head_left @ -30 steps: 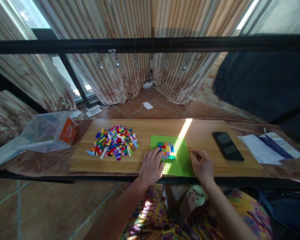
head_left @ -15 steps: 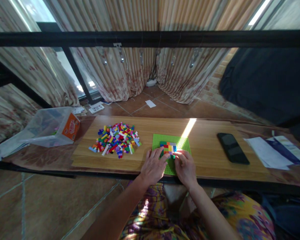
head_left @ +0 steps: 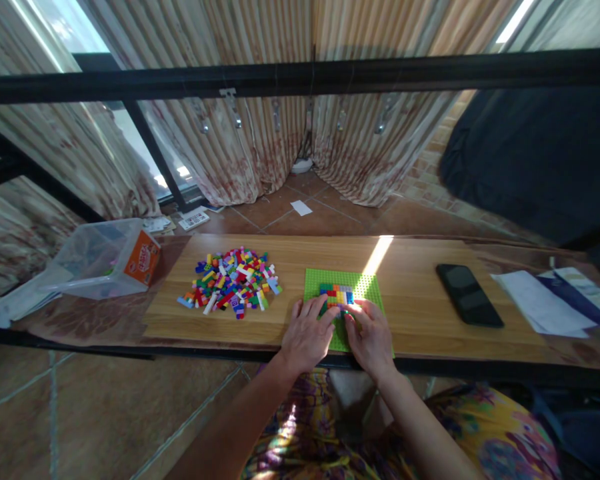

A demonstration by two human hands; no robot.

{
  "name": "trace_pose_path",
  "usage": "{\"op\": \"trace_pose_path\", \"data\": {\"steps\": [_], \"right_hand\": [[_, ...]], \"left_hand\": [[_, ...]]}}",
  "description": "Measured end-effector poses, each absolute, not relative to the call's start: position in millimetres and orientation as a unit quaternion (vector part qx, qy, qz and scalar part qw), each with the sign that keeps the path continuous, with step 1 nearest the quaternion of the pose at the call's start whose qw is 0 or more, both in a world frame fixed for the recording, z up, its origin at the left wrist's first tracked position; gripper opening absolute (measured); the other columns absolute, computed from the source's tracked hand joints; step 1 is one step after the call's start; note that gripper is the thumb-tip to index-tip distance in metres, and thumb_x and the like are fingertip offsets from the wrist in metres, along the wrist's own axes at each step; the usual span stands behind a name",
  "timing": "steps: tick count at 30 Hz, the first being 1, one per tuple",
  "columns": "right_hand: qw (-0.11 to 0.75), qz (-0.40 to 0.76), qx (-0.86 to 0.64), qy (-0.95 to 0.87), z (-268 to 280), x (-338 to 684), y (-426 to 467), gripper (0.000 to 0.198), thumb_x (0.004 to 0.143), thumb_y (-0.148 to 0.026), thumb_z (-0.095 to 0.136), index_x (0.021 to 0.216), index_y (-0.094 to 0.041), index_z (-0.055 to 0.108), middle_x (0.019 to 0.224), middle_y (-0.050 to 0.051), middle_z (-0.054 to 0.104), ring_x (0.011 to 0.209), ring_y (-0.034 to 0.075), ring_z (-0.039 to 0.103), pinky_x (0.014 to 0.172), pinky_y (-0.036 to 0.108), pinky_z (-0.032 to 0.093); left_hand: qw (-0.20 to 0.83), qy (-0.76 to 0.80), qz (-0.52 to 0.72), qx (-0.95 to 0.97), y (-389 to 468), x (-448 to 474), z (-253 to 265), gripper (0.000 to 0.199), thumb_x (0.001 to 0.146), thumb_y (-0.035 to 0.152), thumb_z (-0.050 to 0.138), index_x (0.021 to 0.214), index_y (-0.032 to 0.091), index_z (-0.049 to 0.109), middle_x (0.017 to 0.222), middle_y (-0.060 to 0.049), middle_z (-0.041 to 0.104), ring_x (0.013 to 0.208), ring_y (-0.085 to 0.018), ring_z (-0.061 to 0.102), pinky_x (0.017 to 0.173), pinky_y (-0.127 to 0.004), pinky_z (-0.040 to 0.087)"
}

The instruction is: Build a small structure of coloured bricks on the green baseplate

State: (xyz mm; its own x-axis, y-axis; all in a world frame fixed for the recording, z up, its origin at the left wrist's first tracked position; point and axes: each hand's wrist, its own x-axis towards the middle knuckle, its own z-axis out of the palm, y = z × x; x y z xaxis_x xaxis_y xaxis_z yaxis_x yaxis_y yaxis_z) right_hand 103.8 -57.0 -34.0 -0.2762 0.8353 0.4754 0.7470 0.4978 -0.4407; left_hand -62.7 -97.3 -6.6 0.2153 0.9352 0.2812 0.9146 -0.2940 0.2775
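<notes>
A green studded baseplate [head_left: 343,275] lies on the wooden board close to its front edge. On it sits a block of toy bricks [head_left: 341,295] in red, yellow, blue, orange, white and green. My left hand [head_left: 307,332] rests over the plate's left side, fingers stretched forward and apart, fingertips and thumb touching the bricks' left and near edges. Bent and close together, the thumb and fingers of my right hand [head_left: 371,335] press at the near right corner of the bricks. Whatever lies between those fingertips is hidden.
Left of the plate is a loose heap of coloured bricks [head_left: 235,280]. A clear plastic box [head_left: 105,257] with an orange label stands beyond it. To the right lie a black phone [head_left: 469,295] and papers [head_left: 540,303]. A black rail [head_left: 300,79] crosses behind the board.
My right thumb and fingers have shifted slightly at the near right corner of the bricks; a teal bit visible there before is now covered. My left hand has stayed in place.
</notes>
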Motion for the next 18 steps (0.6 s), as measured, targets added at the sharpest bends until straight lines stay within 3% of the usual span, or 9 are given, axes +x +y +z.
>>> {"op": "trace_pose_path", "data": {"steps": [18], "right_hand": [[0.295,0.016,-0.508,-0.809,-33.8,98.5,-58.5,0.027,0.091,-0.025,0.046,0.109,-0.025,0.065,0.113,0.011,0.058,0.104,0.025,0.051,0.083,0.04,0.043]], "left_hand": [[0.019,0.592,0.2,0.78,-95.0,-60.4,-6.4,0.035,0.089,0.026,0.051,0.124,0.03,0.051,0.139,-0.007,0.047,0.122,-0.025,0.045,0.101,-0.049,0.037]]}}
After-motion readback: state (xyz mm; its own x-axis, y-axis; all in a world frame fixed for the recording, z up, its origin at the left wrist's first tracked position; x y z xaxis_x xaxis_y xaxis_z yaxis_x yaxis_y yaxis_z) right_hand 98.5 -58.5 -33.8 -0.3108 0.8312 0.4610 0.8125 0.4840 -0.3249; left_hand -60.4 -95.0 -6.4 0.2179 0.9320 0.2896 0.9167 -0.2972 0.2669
